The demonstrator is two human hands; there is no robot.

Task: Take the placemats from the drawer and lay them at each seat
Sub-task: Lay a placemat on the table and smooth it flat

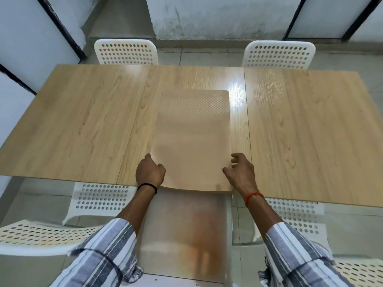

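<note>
A translucent beige placemat [194,137] lies lengthwise on the middle of the wooden table [83,121], its near end bulging over the front edge. My left hand [150,172] grips the mat's near left edge, fingers curled onto it, and that edge lifts slightly. My right hand [239,169] is at the near right edge. Its thumb touches the mat and its fingers are loosely curled beside it. A translucent sheet [182,230] hangs below the table edge between my forearms; I cannot tell whether it is part of the same mat.
Two white perforated chairs stand at the far side, left [125,51] and right [278,54]. Two more white chairs are at the near side, left [99,200] and right [298,216]. Grey walls with black frames surround the tiled floor.
</note>
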